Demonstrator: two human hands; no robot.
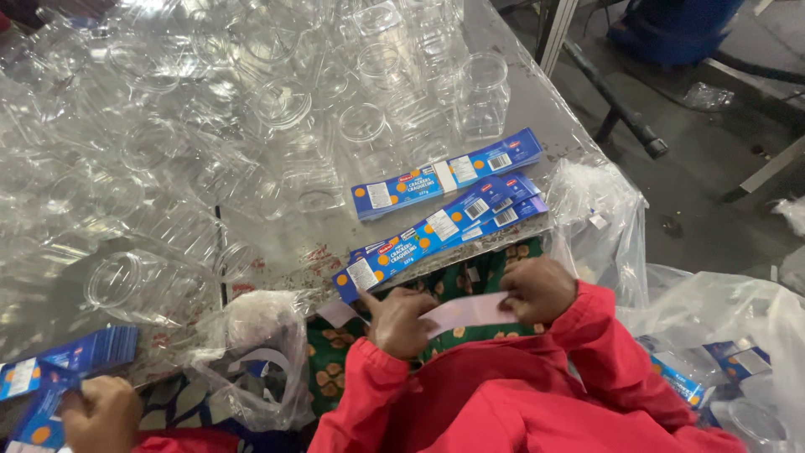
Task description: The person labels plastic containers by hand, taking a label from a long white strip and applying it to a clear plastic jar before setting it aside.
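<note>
Clear plastic jars (277,126) crowd the table (537,109), some upright, some on their sides. Blue label stacks (453,201) lie fanned nr the table's front edge. Another person's hand (101,415) at bottom left holds more blue labels (67,356). Clear plastic bags (599,214) hang at right. Dark floor (696,159) w/ metal frame beyond.

I see a grey table (537,101) under clear plastic sheeting. Clear plastic jars (285,109) crowd its top. Near its front edge lie stacks of blue labels (444,180).
</note>
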